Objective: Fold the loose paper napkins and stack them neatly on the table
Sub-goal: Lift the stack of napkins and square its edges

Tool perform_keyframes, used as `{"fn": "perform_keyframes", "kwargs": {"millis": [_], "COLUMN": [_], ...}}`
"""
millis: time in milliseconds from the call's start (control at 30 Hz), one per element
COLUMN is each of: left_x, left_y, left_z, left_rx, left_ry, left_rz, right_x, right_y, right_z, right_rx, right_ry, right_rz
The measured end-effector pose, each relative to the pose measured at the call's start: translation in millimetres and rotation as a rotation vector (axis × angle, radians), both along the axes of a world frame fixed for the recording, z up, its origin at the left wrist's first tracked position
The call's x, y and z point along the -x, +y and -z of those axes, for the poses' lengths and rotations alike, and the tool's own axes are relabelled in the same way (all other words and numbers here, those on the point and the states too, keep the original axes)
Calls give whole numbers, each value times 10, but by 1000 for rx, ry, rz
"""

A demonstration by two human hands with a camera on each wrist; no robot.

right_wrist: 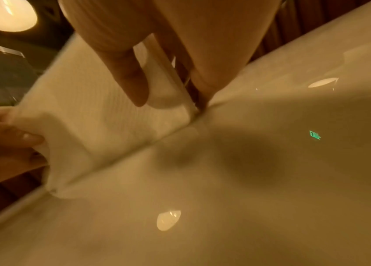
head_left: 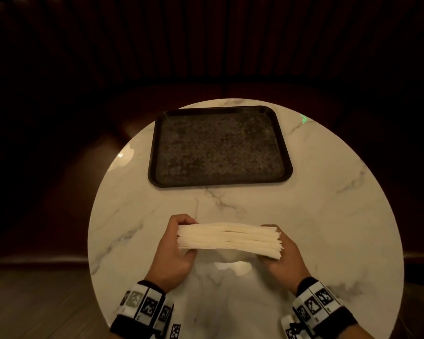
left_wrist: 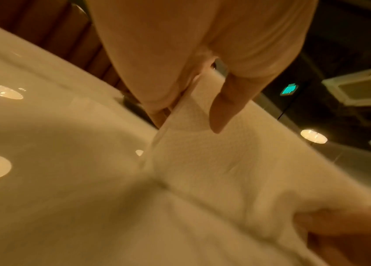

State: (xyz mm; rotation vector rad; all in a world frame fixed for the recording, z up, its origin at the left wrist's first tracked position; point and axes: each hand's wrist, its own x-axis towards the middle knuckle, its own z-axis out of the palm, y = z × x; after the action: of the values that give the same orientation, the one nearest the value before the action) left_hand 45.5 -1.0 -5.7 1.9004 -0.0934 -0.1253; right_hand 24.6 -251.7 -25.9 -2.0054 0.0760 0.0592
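- Left hand [head_left: 175, 245] grips the left end of a thick stack of napkins [head_left: 229, 238], fingers curled over the far side and thumb on the near side.
- Right hand [head_left: 283, 258] clamps the stack's right end the same way; the sheets stand on edge on the round marble table [head_left: 328, 192], near its front.
- Judging by the fairly even edges, folding looks mostly done; what seems left is squaring up and laying the stack flat.
- Behind it lies a dark tray [head_left: 219, 146], well apart, blocking nothing.
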Motion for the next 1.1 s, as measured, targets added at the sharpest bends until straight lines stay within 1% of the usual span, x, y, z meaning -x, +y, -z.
{"fn": "perform_keyframes", "kwargs": {"millis": [133,200,233,267,300,333,367,400,433,467,500,567,633,667,700,767,800,833,867,900,933,1033,1100], "left_x": [9,6,5,-6,-22,-43,-59,-67,-71,-74,-80,-78,-51,-32,-11,22,28,33,36,37,42,45,27], "left_y": [48,92,130,153,144,90,-6,-116,-224,-309,-356,-361,-346,-350,-364,-396,-411,-430,-449,-455,-458,-427,-412], "left_z": [121,35,-39,-143,-270,-394,-515,-595,-640,-657,-655,-604,-571,-562,-580,-629,-650,-671,-667,-644,-612,-533,-499], "left_rx": [-85,-124,-190,-307,-436,-557,-649,-700,-711,-680,-590,-363,-206,-113,8,219,275,314,336,347,358,426,394], "left_ry": [33,38,3,-69,-151,-208,-227,-234,-236,-216,-186,-150,-120,-119,-109,-109,-132,-155,-177,-196,-199,-119,-84], "left_rz": [5,24,61,127,227,341,452,536,586,596,554,389,202,118,51,-27,-41,-40,-36,-43,-55,-103,-64], "right_x": [-20,-20,-24,-33,-48,-62,-80,-106,-126,-143,-152,-157,-136,-105,-67,-19,-4,9,17,10,0,-47,-68], "right_y": [33,-8,-32,-61,-94,-113,-124,-130,-133,-123,-99,-65,-54,-40,-16,77,156,253,336,420,489,581,590], "right_z": [48,9,-51,-128,-215,-308,-398,-481,-554,-634,-724,-903,-1077,-1125,-1150,-1127,-1068,-1023,-978,-982,-984,-957,-804], "right_rx": [47,36,26,8,-2,6,35,71,107,139,165,212,242,184,55,-304,-418,-424,-372,-333,-334,-432,-421], "right_ry": [-7,22,21,11,3,-1,1,-2,-4,-11,-35,-137,-246,-270,-235,-69,-15,-2,-21,-50,-85,-149,-119], "right_rz": [-6,-16,-47,-94,-144,-191,-230,-260,-273,-274,-267,-249,-212,-171,-131,-93,-94,-94,-87,-51,-7,116,156]}}
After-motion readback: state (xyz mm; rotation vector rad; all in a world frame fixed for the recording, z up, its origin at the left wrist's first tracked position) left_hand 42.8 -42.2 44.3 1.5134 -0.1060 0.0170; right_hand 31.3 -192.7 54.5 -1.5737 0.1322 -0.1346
